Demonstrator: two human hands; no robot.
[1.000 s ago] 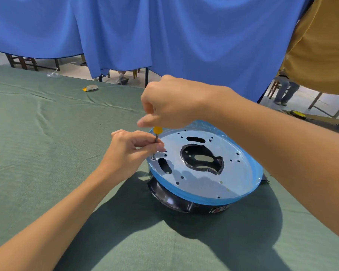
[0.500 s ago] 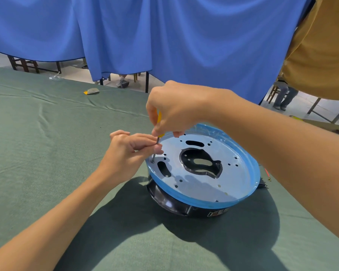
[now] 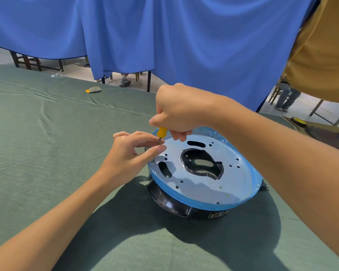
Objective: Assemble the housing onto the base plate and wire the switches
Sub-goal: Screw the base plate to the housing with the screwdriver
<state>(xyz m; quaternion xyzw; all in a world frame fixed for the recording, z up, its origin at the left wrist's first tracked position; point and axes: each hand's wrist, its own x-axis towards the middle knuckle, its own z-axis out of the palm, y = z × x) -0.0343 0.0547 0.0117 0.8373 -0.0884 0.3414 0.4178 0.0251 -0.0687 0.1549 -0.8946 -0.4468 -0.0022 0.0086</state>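
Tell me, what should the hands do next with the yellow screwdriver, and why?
Probably twist the handle while keeping the tip in place. The right hand grips the yellow handle of the screwdriver, the left hand pinches its shaft to steady it, and the tip sits at a hole near the left edge of the plate, which rests on the black housing.

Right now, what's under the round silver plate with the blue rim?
A glossy black housing sits beneath, on green cloth; the plate hides most of its top.
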